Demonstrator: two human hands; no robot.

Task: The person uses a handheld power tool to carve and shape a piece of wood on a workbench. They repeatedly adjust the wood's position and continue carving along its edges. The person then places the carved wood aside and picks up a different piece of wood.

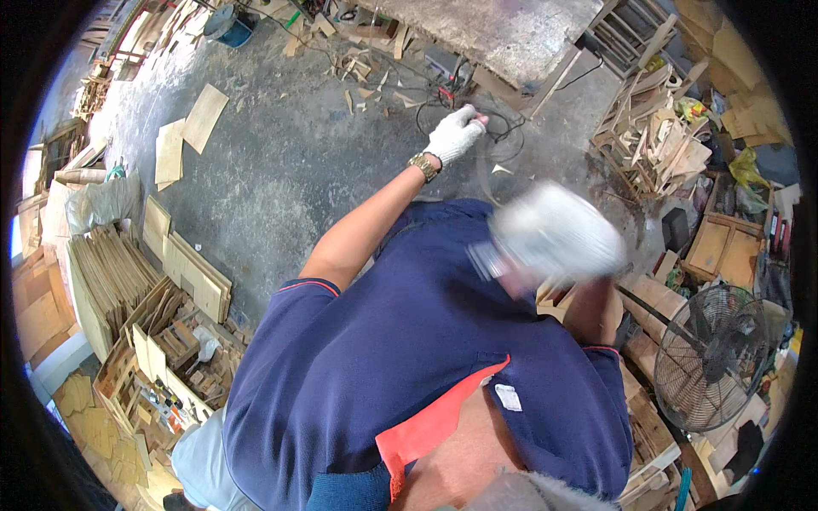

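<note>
My left hand [456, 136] reaches forward over the concrete floor, in a white knit glove with a metal watch [424, 167] at the wrist. Its fingers are curled closed; whatever they may hold is hidden. Just beyond it in the picture, a dark cable [509, 132] lies in loops beside a red-and-black clamp-like thing [446, 95]. My right hand [558, 234], also in a white glove, is raised in front of my dark blue shirt. It is smeared by motion, so neither its fingers nor anything in them can be made out.
A wide pale board or tabletop [503, 30] stands ahead. Thin wood sheets [204, 117] and offcuts lie on the floor. Stacked veneer-like sheets [111, 285] stand at left. Scrap wood [660, 162] is heaped at right, with a black fan [711, 358] nearer. A blue bucket [228, 25] sits far left.
</note>
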